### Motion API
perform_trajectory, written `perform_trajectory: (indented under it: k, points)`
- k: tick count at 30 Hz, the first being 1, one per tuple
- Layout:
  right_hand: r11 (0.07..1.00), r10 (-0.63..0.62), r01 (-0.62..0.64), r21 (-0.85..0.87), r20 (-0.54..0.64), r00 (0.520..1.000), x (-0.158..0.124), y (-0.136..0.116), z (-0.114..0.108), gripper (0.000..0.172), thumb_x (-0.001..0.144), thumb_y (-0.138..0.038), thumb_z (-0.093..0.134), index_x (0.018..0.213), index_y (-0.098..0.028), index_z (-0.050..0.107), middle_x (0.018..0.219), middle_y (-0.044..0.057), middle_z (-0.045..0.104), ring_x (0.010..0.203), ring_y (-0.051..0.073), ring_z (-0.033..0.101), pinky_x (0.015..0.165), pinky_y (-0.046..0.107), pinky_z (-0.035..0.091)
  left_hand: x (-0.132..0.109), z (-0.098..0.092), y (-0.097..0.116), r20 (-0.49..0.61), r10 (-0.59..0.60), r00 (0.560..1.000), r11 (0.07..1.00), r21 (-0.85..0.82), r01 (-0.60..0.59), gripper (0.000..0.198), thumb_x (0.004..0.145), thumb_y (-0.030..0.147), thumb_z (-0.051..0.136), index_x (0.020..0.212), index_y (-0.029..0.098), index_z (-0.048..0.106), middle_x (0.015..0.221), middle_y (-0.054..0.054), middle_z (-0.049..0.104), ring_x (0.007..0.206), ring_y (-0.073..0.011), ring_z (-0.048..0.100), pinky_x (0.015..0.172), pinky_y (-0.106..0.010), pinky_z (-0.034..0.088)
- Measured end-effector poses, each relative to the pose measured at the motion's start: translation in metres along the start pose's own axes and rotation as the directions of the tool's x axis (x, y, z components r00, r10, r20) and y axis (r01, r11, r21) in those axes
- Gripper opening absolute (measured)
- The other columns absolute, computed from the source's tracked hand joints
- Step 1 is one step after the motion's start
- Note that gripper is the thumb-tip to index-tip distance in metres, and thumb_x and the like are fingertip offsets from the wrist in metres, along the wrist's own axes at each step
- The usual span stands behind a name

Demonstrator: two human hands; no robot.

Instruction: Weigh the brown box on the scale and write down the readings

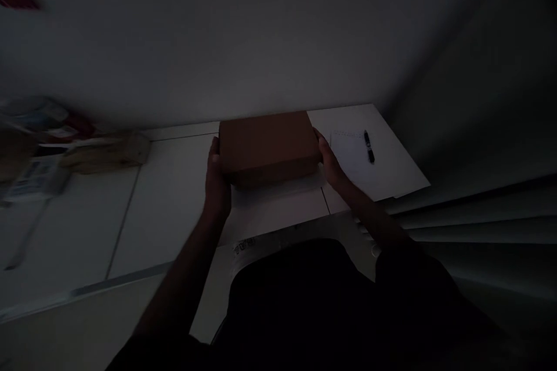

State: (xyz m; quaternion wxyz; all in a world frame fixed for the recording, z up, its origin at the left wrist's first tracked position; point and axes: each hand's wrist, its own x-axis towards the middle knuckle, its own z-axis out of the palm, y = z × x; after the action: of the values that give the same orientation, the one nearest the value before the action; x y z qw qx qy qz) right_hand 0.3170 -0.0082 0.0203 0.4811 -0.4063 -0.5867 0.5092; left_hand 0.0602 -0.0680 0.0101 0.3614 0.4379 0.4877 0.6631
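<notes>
A closed brown cardboard box (270,142) is held level between my two hands, close to the wall side of the white table. My left hand (217,182) grips its left end, with the thumb and fingers along that side. Against the right end presses my right hand (329,161), its fingers partly hidden behind the box. To the right of that hand lies a white notepad page (348,153) with a dark pen (369,147) at its right edge. Dim light hides finer detail on the box.
White table panels (169,185) run along a pale wall (270,35). On the left lie a brown paper-like bundle (107,153), a white box (39,177) and blurred items. Curtain-like folds (483,214) hang at the right, beyond the table's corner.
</notes>
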Motion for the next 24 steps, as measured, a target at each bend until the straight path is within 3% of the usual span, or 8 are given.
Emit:
perform_trajectory:
  k: [3, 7, 15, 19, 24]
  points:
    - [0.996, -0.047, 0.049, -0.071, 0.028, 0.999, -0.003, -0.006, 0.006, 0.085, 0.085, -0.086, 0.035, 0.153, -0.034, 0.04, 0.162, 0.0, 0.04, 0.153, 0.023, 0.032, 0.129, 0.045, 0.025, -0.002, 0.005, 0.0, -0.041, -0.021, 0.999, 0.998, -0.054, 0.019, 0.061, 0.089, 0.067, 0.053, 0.14, 0.034, 0.052, 0.159, -0.003, 0.041, 0.151, -0.0267, 0.032, 0.129, -0.047, 0.025]
    - [0.98, -0.076, 0.077, -0.183, 0.011, 0.997, -0.006, -0.008, 0.009, 0.082, 0.09, -0.082, 0.027, 0.156, -0.034, 0.036, 0.164, 0.0, 0.037, 0.155, 0.022, 0.027, 0.13, 0.043, 0.02, -0.003, 0.007, 0.0, -0.116, -0.042, 0.992, 0.997, 0.065, 0.05, 0.059, 0.089, 0.055, 0.058, 0.144, 0.034, 0.05, 0.161, -0.001, 0.037, 0.152, -0.0248, 0.029, 0.13, -0.043, 0.021]
    - [0.981, -0.062, 0.06, -0.185, -0.009, 0.998, -0.008, -0.006, 0.012, 0.077, 0.092, -0.079, 0.031, 0.157, -0.037, 0.034, 0.164, -0.001, 0.037, 0.156, 0.024, 0.024, 0.13, 0.048, 0.02, -0.006, 0.007, 0.018, -0.134, -0.06, 0.989, 0.997, 0.046, 0.066, 0.057, 0.086, 0.044, 0.06, 0.141, 0.031, 0.053, 0.159, -0.001, 0.042, 0.15, -0.0252, 0.032, 0.13, -0.043, 0.022]
    - [0.981, -0.078, 0.086, -0.172, 0.056, 0.995, -0.004, -0.018, 0.026, 0.079, 0.092, -0.079, 0.029, 0.158, -0.036, 0.03, 0.165, -0.001, 0.036, 0.156, 0.023, 0.024, 0.13, 0.047, 0.022, -0.006, -0.008, 0.025, -0.16, -0.04, 0.986, 0.998, 0.034, 0.046, 0.06, 0.085, 0.047, 0.06, 0.143, 0.032, 0.052, 0.158, -0.001, 0.043, 0.149, -0.0266, 0.034, 0.128, -0.044, 0.027]
    - [0.983, -0.099, 0.127, -0.135, 0.196, 0.976, 0.007, -0.031, 0.064, 0.084, 0.093, -0.08, 0.023, 0.161, -0.031, 0.025, 0.168, -0.001, 0.029, 0.155, 0.023, 0.027, 0.13, 0.044, 0.022, -0.008, -0.043, 0.04, -0.285, -0.03, 0.958, 0.999, 0.004, 0.033, 0.062, 0.085, 0.038, 0.057, 0.146, 0.028, 0.049, 0.156, -0.002, 0.045, 0.145, -0.0246, 0.04, 0.126, -0.042, 0.031]
